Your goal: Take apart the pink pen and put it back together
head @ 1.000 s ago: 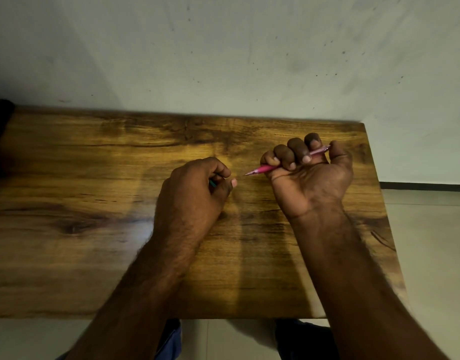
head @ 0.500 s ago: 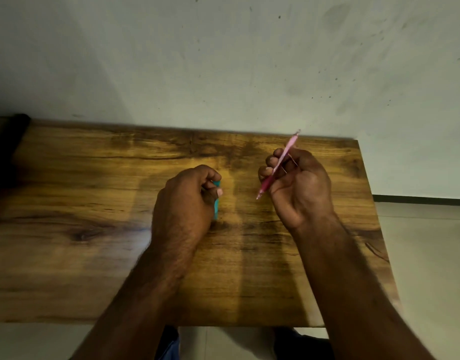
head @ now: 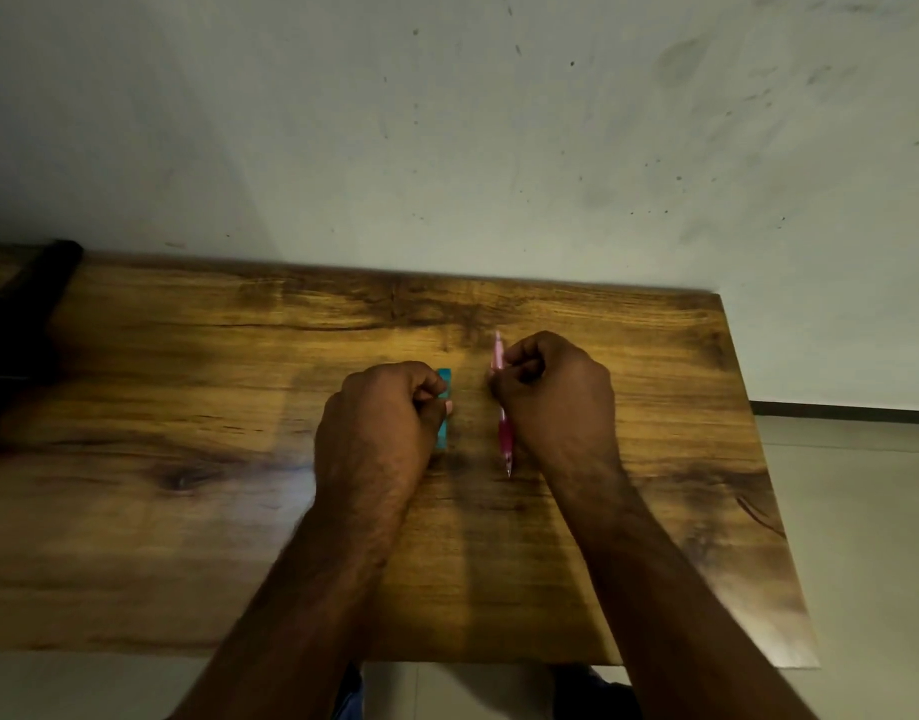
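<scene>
On the wooden table (head: 187,511) the right hand (head: 556,402) grips the pink pen (head: 504,433), the left hand (head: 379,423) grips a teal pen (head: 443,413); small parts may roll off the edge when the pink pen is opened.

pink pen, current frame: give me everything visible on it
The slim pink plastic pen looks whole, not yet taken apart. It has a paler, translucent-looking upper barrel, a deeper pink lower section and a thin pointed tip. It runs roughly straight toward and away from the person, tip pointing toward them, over the brown wooden table. The right hand grips its middle with curled fingers, hiding that stretch. Whether the tip touches the table cannot be told. Motion blur hides finer detail.
</scene>
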Demonstrator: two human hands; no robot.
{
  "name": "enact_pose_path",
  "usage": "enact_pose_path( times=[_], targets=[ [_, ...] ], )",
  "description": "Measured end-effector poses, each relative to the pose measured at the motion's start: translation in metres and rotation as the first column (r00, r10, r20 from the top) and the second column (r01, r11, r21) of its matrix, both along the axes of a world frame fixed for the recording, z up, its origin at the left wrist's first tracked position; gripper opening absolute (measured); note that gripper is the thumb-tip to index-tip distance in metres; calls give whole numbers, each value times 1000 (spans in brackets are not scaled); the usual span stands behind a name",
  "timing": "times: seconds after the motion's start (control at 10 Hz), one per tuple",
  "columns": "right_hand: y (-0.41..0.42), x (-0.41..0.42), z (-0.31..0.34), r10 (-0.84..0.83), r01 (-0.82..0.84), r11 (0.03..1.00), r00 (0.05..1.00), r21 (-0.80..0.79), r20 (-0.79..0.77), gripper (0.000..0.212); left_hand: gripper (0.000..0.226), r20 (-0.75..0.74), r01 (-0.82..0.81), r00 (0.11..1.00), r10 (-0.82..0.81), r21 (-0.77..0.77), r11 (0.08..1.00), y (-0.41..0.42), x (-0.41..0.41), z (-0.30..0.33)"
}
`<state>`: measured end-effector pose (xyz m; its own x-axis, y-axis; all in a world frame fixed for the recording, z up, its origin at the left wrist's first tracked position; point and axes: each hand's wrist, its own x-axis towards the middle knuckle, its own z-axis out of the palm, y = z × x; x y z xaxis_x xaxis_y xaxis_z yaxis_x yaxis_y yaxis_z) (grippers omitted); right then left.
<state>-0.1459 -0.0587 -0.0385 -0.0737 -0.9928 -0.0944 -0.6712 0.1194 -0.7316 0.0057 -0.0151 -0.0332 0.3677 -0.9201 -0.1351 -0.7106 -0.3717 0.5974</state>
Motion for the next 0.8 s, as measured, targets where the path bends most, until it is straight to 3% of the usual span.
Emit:
enact_pose_path(
  times=[0.4,0.7,0.8],
  targets=[
    [3,3,1,57,-73,995,975,-70,-213,17,20,64,16,998,-16,-3,1000,-4,0,-12],
    [0,-3,13,-46,17,977,990,-210,-134,21,10,50,29,998,-28,-15,999,-2,2,6],
    [5,-6,30,-54,30,962,995,-273,-81,28,15,34,64,998,-60,-129,989,1,1,24]
  ],
)
